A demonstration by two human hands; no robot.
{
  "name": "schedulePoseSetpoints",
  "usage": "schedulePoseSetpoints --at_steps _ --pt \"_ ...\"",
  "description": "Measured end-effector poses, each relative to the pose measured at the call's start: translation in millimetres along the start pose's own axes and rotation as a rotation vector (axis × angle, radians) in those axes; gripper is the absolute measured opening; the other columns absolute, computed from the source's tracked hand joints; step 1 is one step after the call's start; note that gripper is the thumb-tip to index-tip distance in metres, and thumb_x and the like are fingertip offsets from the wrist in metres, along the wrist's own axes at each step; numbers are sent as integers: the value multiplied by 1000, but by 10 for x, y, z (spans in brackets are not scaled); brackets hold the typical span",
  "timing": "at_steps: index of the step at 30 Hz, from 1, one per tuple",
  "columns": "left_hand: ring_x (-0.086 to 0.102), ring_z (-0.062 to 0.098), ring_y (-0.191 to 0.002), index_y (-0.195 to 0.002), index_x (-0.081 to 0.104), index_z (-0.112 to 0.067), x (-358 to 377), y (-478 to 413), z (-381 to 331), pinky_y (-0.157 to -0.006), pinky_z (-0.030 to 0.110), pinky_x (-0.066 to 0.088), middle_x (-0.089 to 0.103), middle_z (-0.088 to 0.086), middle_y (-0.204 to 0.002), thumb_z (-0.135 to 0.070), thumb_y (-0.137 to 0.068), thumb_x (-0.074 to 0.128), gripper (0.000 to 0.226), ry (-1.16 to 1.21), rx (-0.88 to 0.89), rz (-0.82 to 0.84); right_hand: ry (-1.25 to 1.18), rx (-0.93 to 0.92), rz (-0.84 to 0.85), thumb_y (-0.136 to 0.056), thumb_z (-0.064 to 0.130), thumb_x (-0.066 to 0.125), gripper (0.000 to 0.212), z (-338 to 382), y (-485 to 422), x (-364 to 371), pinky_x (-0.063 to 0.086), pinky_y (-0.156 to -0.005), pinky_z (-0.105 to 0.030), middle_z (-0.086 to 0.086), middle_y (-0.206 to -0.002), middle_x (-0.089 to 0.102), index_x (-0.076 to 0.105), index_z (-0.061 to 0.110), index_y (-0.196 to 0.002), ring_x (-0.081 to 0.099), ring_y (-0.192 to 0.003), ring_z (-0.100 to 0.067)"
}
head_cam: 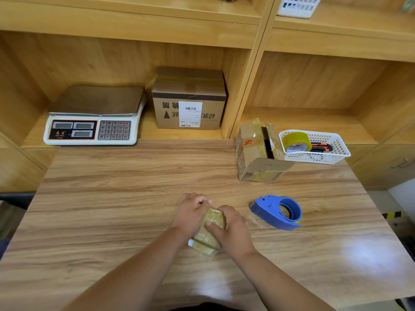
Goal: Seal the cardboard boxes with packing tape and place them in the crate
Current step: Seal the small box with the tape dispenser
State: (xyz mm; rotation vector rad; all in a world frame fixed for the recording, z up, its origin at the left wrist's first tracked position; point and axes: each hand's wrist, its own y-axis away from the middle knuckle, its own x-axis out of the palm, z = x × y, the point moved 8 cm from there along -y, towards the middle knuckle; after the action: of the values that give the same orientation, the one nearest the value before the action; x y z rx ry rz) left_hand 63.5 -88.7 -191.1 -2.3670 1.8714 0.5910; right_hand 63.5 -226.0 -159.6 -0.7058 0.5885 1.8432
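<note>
The left hand (190, 213) and right hand (234, 231) clasp the box (211, 231) on the counter (112, 221), fingers curled round it. Pressed unevenly, the tape (214, 217) may wrinkle or lift, I'd guess, leaving a flap loose.

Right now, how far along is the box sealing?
Done: the small box is already covered in tape, and the blue tape dispenser lies set down beside it. In hand: the left hand and right hand both grip that box. Left: the taller box by the white basket has its flaps apart. No box is crated, and no crate clearly shows.
</note>
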Motion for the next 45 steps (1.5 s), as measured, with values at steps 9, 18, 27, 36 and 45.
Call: schedulePoseSetpoints --at_steps 9,18,27,36,45 --pt "52 10 -92 -70 58 -39 -52 64 -86 -78 25 39 56 -14 -86 -32 -87 63 20 -60 38 -15 -145 170 11 -96 32 51 29 -184 -15 -11 44 -86 -25 8 -110 60 60 19 -120 56 -100 -9" --pt "55 22 -90 -110 58 -22 -124 325 80 -73 30 40 62 2 -104 -45 -97 26 42 -325 -176 -86 64 275 84 -98 50 30 44 -198 183 68 42 -73 -33 -9 -92 66 57 16 -102 60 -93 -29" --pt "45 2 -116 -107 62 -32 -169 447 35 -95 21 33 52 -17 -122 -25 -97 46 20 140 -138 -83 65 7 29 -98 41 40 53 14 246 63 36 -71 -23 0 -110 63 30 18 -145 58 -102 -16" --pt "40 -13 -118 -138 40 -35 -193 651 246 -89 4 32 40 -24 -136 -19 -92 52 51 -62 -11 63 139 -55 219 -85 55 56 91 -165 397 271 17 -113 -18 3 -155 22 7 17 -151 19 -142 -8" --pt "25 -7 -127 -147 22 -34 -344 562 332 -104 20 26 30 -19 -144 -42 -67 70 94 -274 -20 94 66 67 281 -62 64 70 130 -241 259 285 5 -109 -16 10 -156 5 -16 22 -149 4 -135 4"
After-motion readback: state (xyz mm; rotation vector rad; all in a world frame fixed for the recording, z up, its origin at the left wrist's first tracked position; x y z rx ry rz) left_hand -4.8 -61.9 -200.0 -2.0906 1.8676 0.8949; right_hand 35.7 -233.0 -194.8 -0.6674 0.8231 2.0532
